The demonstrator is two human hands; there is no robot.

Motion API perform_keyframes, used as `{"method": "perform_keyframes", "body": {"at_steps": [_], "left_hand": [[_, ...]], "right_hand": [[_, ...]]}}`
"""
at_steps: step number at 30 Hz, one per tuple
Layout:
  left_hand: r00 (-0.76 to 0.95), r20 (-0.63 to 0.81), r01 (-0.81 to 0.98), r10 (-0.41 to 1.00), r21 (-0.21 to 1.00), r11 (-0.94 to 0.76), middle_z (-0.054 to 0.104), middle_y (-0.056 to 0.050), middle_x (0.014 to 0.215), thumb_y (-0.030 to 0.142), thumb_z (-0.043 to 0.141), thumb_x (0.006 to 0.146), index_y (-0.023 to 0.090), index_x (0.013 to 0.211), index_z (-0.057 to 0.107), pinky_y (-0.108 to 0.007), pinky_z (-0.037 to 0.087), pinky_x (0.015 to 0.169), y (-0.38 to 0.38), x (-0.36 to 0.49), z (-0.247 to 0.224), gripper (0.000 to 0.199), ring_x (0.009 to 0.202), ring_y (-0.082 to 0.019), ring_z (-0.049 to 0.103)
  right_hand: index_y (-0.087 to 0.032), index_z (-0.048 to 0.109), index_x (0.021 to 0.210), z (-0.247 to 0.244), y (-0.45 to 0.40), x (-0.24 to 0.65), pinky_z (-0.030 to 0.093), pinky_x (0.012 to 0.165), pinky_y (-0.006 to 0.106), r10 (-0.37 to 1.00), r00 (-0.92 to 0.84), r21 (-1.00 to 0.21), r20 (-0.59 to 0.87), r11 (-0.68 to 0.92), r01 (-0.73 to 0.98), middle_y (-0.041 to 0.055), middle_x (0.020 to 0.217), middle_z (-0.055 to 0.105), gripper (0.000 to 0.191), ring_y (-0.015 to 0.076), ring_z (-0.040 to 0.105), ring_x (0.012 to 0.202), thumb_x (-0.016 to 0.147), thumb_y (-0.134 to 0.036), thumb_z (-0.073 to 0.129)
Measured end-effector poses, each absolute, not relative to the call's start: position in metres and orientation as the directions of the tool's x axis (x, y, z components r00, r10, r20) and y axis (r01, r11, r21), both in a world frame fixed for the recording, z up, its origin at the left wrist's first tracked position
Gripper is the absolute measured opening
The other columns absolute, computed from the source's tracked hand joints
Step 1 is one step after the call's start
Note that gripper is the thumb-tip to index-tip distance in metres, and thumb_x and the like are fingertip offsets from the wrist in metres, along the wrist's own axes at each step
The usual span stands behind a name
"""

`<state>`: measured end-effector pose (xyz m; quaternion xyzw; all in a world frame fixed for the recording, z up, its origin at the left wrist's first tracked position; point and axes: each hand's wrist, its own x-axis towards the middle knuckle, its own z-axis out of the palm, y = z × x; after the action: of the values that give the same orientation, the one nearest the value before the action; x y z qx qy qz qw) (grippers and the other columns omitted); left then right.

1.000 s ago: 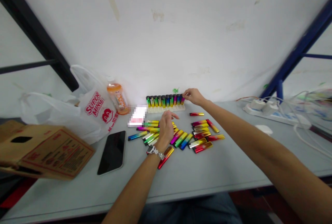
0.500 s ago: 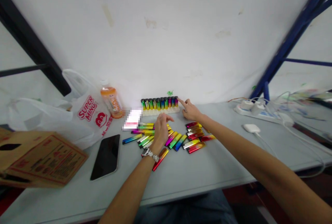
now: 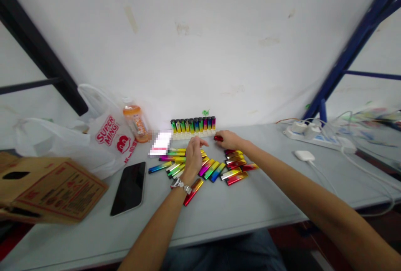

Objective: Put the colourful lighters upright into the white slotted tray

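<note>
Several metallic-coloured lighters (image 3: 193, 126) stand upright in a row in a pale slotted rack (image 3: 188, 136) against the wall. My right hand (image 3: 230, 139), just right of the rack, is closed on a red lighter (image 3: 218, 138), its dark end pointing left. Below that hand lie several red and silver lighters (image 3: 235, 164) on the table. My left hand (image 3: 194, 158) hovers over or rests among loose multicoloured lighters (image 3: 213, 170), fingers stretched with no object visible in them; its palm side is partly hidden. One red and gold lighter (image 3: 193, 192) lies beside my left wrist.
A tablet (image 3: 129, 188), a cardboard box (image 3: 62, 191), a white plastic bag (image 3: 109, 145) and an orange drink bottle (image 3: 136, 122) occupy the left side. On the right are a power strip (image 3: 316, 139) with cables and a white charger (image 3: 303, 155).
My right hand has moved from touching the rack's right-end lighter, down and slightly right, and now holds a red lighter. My left hand has stayed nearly still.
</note>
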<state>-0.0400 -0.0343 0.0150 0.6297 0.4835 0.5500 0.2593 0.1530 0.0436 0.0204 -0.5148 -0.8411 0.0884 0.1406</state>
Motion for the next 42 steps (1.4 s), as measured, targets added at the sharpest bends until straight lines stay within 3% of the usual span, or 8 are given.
{"method": "perform_keyframes", "body": {"at_steps": [3, 6, 11, 14, 17, 28, 36, 42], "left_hand": [[-0.086, 0.437, 0.308, 0.895, 0.866, -0.393, 0.066, -0.007, 0.086, 0.047, 0.021, 0.101, 0.021, 0.074, 0.065, -0.037, 0.051, 0.085, -0.033, -0.042, 0.016, 0.058, 0.089, -0.021, 0.060], [-0.102, 0.442, 0.297, 0.891, 0.869, -0.396, 0.067, -0.008, 0.089, 0.045, 0.019, 0.102, 0.021, 0.076, 0.064, -0.036, 0.050, 0.084, -0.032, -0.043, 0.016, 0.057, 0.090, -0.021, 0.060], [-0.147, 0.474, 0.320, 0.868, 0.853, -0.412, 0.065, -0.006, 0.087, 0.045, 0.020, 0.102, 0.021, 0.078, 0.059, -0.034, 0.050, 0.080, -0.033, -0.046, 0.015, 0.051, 0.087, -0.020, 0.060], [-0.144, 0.494, 0.328, 0.858, 0.841, -0.430, 0.065, -0.006, 0.086, 0.042, 0.021, 0.102, 0.021, 0.079, 0.059, -0.033, 0.049, 0.079, -0.034, -0.046, 0.015, 0.048, 0.087, -0.020, 0.060], [-0.140, 0.500, 0.316, 0.855, 0.840, -0.440, 0.065, -0.006, 0.087, 0.036, 0.022, 0.101, 0.021, 0.079, 0.060, -0.033, 0.049, 0.080, -0.036, -0.046, 0.017, 0.047, 0.089, -0.020, 0.060], [-0.135, 0.486, 0.311, 0.864, 0.848, -0.429, 0.066, -0.006, 0.089, 0.031, 0.023, 0.101, 0.021, 0.078, 0.061, -0.034, 0.050, 0.081, -0.036, -0.045, 0.019, 0.045, 0.090, -0.020, 0.060], [-0.093, 0.382, 0.237, 0.919, 0.905, -0.352, 0.064, -0.005, 0.072, 0.053, 0.021, 0.101, 0.019, 0.071, 0.063, -0.032, 0.048, 0.072, -0.033, -0.042, 0.013, 0.062, 0.073, -0.018, 0.060], [-0.073, 0.364, 0.194, 0.929, 0.918, -0.345, 0.062, -0.004, 0.068, 0.062, 0.021, 0.098, 0.017, 0.071, 0.066, -0.031, 0.045, 0.070, -0.033, -0.041, 0.010, 0.069, 0.069, -0.017, 0.059]], "right_hand": [[-0.017, 0.065, 0.092, 0.016, 0.036, 0.131, 0.042, 0.069, 0.026, 0.835, -0.453, -0.515, 0.312, 0.549, 0.658, 0.0040, 0.079, 0.067, 0.016, 0.0159, 0.058, 0.072, 0.092, -0.027, 0.052], [-0.020, 0.059, 0.094, 0.017, 0.020, 0.109, 0.041, 0.062, 0.025, 0.856, -0.308, -0.735, 0.416, 0.516, 0.440, -0.0016, 0.068, 0.058, 0.026, 0.0142, 0.052, 0.063, 0.098, -0.040, 0.043], [-0.021, 0.053, 0.073, 0.017, -0.008, 0.084, 0.037, 0.053, 0.025, 0.917, -0.174, -0.883, 0.360, 0.395, 0.254, -0.0035, 0.060, 0.049, 0.041, 0.0131, 0.045, 0.057, 0.092, -0.057, 0.049], [-0.021, 0.049, 0.063, 0.010, -0.017, 0.079, 0.034, 0.052, 0.026, 0.934, -0.035, -0.902, 0.355, 0.352, 0.251, -0.0036, 0.055, 0.045, 0.045, 0.0128, 0.041, 0.054, 0.089, -0.058, 0.050], [-0.022, 0.045, 0.059, 0.003, -0.022, 0.080, 0.032, 0.053, 0.027, 0.927, 0.051, -0.893, 0.372, 0.342, 0.293, -0.0037, 0.053, 0.042, 0.038, 0.0132, 0.041, 0.054, 0.088, -0.045, 0.047], [-0.023, 0.041, 0.061, -0.001, -0.031, 0.078, 0.028, 0.053, 0.027, 0.913, 0.064, -0.880, 0.404, 0.368, 0.299, -0.0050, 0.055, 0.037, 0.029, 0.0123, 0.037, 0.054, 0.085, -0.037, 0.046], [-0.021, 0.044, 0.066, -0.001, -0.040, 0.081, 0.029, 0.054, 0.026, 0.894, 0.020, -0.866, 0.448, 0.429, 0.255, -0.0051, 0.057, 0.038, 0.044, 0.0117, 0.037, 0.056, 0.091, -0.057, 0.049], [-0.021, 0.045, 0.066, -0.003, -0.037, 0.081, 0.028, 0.055, 0.026, 0.897, 0.041, -0.875, 0.439, 0.417, 0.245, -0.0053, 0.057, 0.038, 0.042, 0.0116, 0.037, 0.056, 0.092, -0.054, 0.048]]}}
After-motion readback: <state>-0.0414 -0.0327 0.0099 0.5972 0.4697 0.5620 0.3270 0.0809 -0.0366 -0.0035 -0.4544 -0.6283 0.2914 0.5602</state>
